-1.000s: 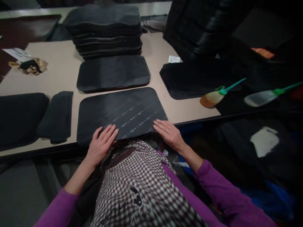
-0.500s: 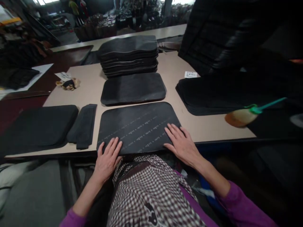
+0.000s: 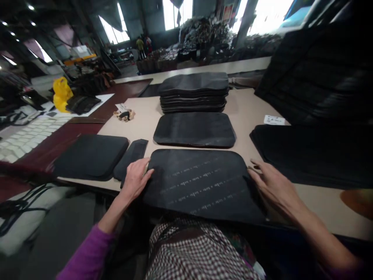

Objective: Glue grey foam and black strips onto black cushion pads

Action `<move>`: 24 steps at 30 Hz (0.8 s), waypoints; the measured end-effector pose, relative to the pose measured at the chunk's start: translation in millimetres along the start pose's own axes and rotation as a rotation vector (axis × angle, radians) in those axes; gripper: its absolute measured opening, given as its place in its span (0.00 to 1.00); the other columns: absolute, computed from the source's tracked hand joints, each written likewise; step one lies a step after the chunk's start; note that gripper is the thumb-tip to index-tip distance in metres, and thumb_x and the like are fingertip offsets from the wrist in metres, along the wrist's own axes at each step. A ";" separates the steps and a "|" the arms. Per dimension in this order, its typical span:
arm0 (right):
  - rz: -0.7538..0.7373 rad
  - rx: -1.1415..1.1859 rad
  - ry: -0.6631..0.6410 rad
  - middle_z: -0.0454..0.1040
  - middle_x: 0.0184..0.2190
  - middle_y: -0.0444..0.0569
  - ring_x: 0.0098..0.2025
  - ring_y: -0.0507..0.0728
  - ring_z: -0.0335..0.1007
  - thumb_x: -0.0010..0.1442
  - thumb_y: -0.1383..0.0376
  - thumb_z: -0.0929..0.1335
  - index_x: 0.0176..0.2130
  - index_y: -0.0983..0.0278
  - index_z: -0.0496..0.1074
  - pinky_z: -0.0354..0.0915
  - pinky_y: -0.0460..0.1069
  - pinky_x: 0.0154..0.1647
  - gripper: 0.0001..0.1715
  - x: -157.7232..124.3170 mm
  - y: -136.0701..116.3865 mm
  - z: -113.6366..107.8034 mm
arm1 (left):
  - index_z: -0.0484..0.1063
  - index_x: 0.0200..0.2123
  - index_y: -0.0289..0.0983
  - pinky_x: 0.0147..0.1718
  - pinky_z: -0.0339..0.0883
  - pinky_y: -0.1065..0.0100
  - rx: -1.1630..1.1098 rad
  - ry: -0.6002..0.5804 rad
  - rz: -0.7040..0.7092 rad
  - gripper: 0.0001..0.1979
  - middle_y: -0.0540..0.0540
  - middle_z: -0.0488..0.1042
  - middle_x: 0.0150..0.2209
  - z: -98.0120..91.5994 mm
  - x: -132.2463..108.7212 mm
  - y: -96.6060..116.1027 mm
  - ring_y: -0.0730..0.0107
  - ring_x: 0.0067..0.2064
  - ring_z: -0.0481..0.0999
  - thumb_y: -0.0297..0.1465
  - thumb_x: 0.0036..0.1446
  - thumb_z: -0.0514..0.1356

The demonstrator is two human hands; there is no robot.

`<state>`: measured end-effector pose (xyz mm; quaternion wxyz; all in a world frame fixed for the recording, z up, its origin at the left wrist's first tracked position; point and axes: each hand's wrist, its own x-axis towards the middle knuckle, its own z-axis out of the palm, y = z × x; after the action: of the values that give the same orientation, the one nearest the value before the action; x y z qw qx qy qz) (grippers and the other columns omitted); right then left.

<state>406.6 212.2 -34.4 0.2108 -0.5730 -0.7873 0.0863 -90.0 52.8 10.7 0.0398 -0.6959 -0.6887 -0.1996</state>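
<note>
A large black panel with rounded corners and rows of pale print (image 3: 198, 182) lies flat at the table's front edge. My left hand (image 3: 136, 177) is at the panel's left edge, thumb and fingers apart, with nothing visibly held. At the right edge is my right hand (image 3: 271, 181), its fingers spread and the fingertips beside the panel's upper right side. Just behind the printed panel lies a plain black panel (image 3: 194, 129). Farther back rises a tall stack of black panels (image 3: 194, 91).
Black pieces (image 3: 91, 157) and a narrow black strip (image 3: 134, 155) lie left. More black panels (image 3: 314, 151) lie right, below a white label (image 3: 274, 120). A small beige bundle (image 3: 124, 114) sits back left. An orange-brown object (image 3: 358, 202) is at the right edge.
The view has tilted up and turned left. My hands have moved from the panel's top surface to its two sides, farther apart.
</note>
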 end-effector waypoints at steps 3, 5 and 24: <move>0.028 -0.011 -0.069 0.73 0.62 0.63 0.64 0.71 0.70 0.71 0.52 0.61 0.63 0.67 0.70 0.68 0.63 0.62 0.30 45.9 -8.5 7.3 | 0.64 0.68 0.36 0.63 0.61 0.51 0.044 -0.202 -0.154 0.28 0.35 0.73 0.64 12.5 66.1 -16.2 0.50 0.65 0.70 0.45 0.72 0.54; 0.001 -0.053 -0.129 0.74 0.60 0.64 0.63 0.71 0.71 0.71 0.54 0.62 0.61 0.67 0.71 0.66 0.62 0.63 0.28 64.3 -11.5 11.3 | 0.65 0.67 0.37 0.60 0.63 0.52 0.073 -0.278 -0.191 0.29 0.35 0.75 0.61 21.2 97.2 -20.8 0.48 0.63 0.72 0.45 0.70 0.57; 0.240 0.156 -0.278 0.78 0.40 0.52 0.44 0.62 0.73 0.48 0.61 0.77 0.37 0.64 0.72 0.58 0.50 0.38 0.18 103.6 -11.0 3.9 | 0.76 0.47 0.37 0.51 0.70 0.60 -0.245 -0.498 -0.211 0.23 0.41 0.82 0.49 56.2 143.0 -45.2 0.50 0.53 0.81 0.38 0.47 0.67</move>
<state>369.1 306.2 -9.6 0.1321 -0.6273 -0.7256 0.2499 -125.6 208.4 -3.3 -0.2354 -0.6476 -0.7167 -0.1074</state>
